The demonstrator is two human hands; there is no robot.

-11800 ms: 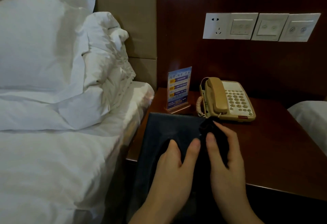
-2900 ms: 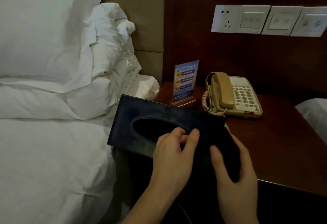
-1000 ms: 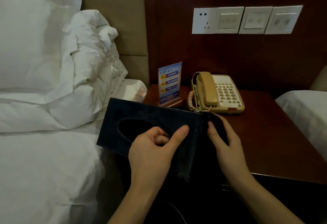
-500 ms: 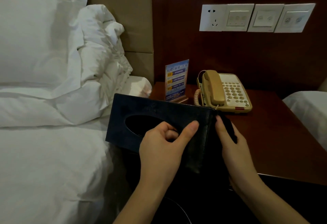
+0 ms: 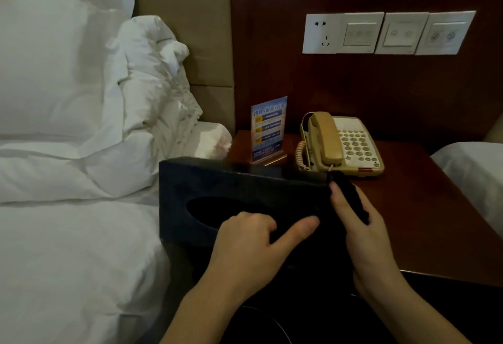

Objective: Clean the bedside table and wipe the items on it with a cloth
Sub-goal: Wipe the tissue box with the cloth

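A dark tissue box cover with an oval slot is held up off the bedside table, tilted toward me. My left hand grips it, fingers hooked into the slot and thumb stretched across its face. My right hand holds a dark cloth against the box's right end. Behind stand a blue sign card and a beige telephone on the table.
A bed with white pillows and duvet lies at the left, touching the table's side. A second white bed edges in at the right. Wall socket and switch plates sit above the telephone.
The box has tipped so its top edge faces up more and it sits a little lower. My right hand with the cloth stays at the box's right end.
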